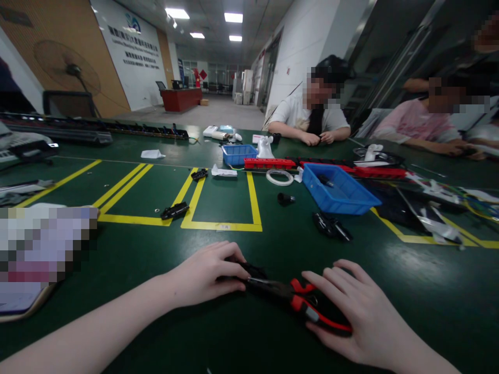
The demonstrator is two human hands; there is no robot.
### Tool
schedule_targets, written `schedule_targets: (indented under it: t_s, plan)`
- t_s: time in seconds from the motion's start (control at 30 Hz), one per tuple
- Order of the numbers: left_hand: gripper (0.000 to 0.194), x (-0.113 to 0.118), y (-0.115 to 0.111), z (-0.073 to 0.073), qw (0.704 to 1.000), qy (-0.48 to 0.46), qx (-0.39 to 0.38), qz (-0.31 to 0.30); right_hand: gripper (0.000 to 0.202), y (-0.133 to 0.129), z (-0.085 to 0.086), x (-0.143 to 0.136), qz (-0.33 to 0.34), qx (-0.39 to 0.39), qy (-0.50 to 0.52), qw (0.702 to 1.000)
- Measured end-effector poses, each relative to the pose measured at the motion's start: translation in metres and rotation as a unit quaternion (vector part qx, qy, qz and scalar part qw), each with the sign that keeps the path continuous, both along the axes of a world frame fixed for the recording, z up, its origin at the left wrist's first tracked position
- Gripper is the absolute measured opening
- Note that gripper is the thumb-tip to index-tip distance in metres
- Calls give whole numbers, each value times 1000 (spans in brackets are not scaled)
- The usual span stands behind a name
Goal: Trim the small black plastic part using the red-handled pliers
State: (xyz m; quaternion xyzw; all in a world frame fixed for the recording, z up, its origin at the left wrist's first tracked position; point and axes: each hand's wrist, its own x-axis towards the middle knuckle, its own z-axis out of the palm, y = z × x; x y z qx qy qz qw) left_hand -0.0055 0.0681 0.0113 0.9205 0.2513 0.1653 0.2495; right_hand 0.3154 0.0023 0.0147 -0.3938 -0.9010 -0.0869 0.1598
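- Two hands of mine rest low on the green table (117,259), meeting over one pair of pliers (290,297) with red-and-black handles.
- My right hand (351,311) lies flat over the handles, fingers loosely spread and draped rather than curled round them; I judge it a cover more than a firm squeeze.
- My left hand (206,275) is pressed down at the nose end of the pliers, fingers together over a small black part (255,270) that peeks out just past my fingertips. Whether the pliers' nose actually bites that part I cannot tell; my fingers hide it.
- Beyond my right hand, well apart, sits a blue bin (335,189), with loose black pieces (331,227) lying between it and my grip.
- Beyond my left hand a black clip (174,210) lies on the yellow floor-style marking (220,225), and further off a white tape ring (279,177) and a smaller blue tray (238,154).
- Across the table, other people's hands are at their own work, far from mine.
- As for progress, I judge the work on this part only just set up: tool and part are together, nothing looks squeezed, and the loose pieces ahead are untouched.
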Motion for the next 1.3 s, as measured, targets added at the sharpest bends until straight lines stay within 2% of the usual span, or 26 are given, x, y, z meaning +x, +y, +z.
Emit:
schedule_targets:
  t_s: [0.27,0.47,0.93,1.17,1.3]
  plan:
    - [21,1,-1,3,1000,12,-6,6,47,-2,0,-1,-14,-11,28,999]
    - [23,2,-1,2,999,27,19,0,51,5,1,8,17,22,0,1000]
    - [25,1,-5,1,998,21,51,5,52,6,-4,11,24,93,-12,995]
    - [26,2,-7,13,1000,17,26,-2,60,10,-1,9,20,117,-17,993]
    - [28,2,-8,17,999,29,16,-5,57,9,3,5,38,121,-24,992]
